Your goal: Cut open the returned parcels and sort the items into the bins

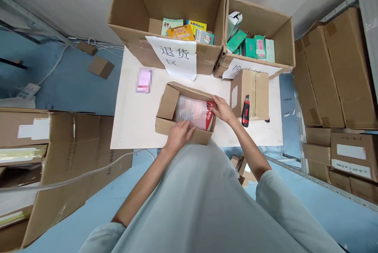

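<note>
An open cardboard box [165, 126] sits near the front edge of the white table [132, 123]. Inside it lies a pale pink package [193, 112] with a red end, wrapped in clear plastic. My left hand [179, 135] rests over the box's near side, its fingers curled at the package's edge; what they grip, if anything, is hidden. On the box's right side my right hand [222, 108] has its fingers at the rim and the red end of the package, with the thumb apart from them.
Two large open boxes, one with books [180, 32], the other with green packs [250, 47], stand at the back. A red and black cutter [245, 112] lies on a closed box [261, 95] at right. A blurred pink item [144, 80] is at left. Stacked cartons [333, 72] flank the table.
</note>
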{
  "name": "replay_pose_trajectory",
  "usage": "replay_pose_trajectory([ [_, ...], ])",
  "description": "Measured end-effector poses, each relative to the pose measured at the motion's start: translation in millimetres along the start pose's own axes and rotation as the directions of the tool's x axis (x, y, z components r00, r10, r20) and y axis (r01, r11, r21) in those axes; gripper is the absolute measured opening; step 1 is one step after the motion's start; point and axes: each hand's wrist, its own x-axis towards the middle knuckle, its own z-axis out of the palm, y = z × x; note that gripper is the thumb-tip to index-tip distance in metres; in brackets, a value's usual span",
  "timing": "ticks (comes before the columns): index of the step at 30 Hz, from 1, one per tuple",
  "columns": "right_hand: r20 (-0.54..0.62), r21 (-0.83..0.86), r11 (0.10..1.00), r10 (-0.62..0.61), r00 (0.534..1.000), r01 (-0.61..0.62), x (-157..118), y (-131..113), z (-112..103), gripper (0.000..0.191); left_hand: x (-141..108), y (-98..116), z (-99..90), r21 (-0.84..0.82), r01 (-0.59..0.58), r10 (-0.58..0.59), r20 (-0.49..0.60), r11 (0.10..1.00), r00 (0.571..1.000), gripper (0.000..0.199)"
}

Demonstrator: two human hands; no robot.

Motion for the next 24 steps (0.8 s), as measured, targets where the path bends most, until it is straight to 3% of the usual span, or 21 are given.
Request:
replay_pose_trajectory([
  [2, -0.036, 0.043, 0.999, 0.004, 0.999, -0.003, -4.6, 1.9, 9.5, 0.072, 22.2, 17.3, -4.8, 0.043, 0.036, -0.038, 0.041, 0.998, 0.998, 0.031],
  [5, -0.087, 0.072, 0.997, 0.024, 0.996, -0.018, -4.5, 0.6, 20.4, 0.070, 62.0, 43.2, -1.6, 0.151, 0.051, -0.080, 0.190, 0.987, 0.979, 0.051],
  [8, -0.103, 0.087, 0.995, 0.053, 0.993, -0.044, -3.1, -2.1, 27.1, 0.070, 94.7, 64.7, 11.6, 0.217, 0.061, -0.136, 0.350, 0.974, 0.927, 0.070],
  [12, -0.114, 0.117, 0.991, 0.081, 0.990, -0.067, -4.9, -4.7, 31.0, 0.070, 115.4, 81.1, 32.0, 0.271, 0.137, -0.243, 0.411, 0.953, 0.879, 0.080],
  [17, -0.108, 0.137, 0.987, 0.096, 0.990, -0.080, -7.1, -8.7, 28.4, 0.070, 119.6, 77.3, 38.1, 0.276, 0.180, -0.277, 0.372, 0.944, 0.886, 0.062],
  [24, -0.081, 0.164, 0.984, 0.083, 0.993, -0.069, -7.8, -12.5, 17.9, 0.065, 107.7, 44.2, 2.4, 0.251, 0.082, -0.166, 0.334, 0.965, 0.928, 0.043],
])
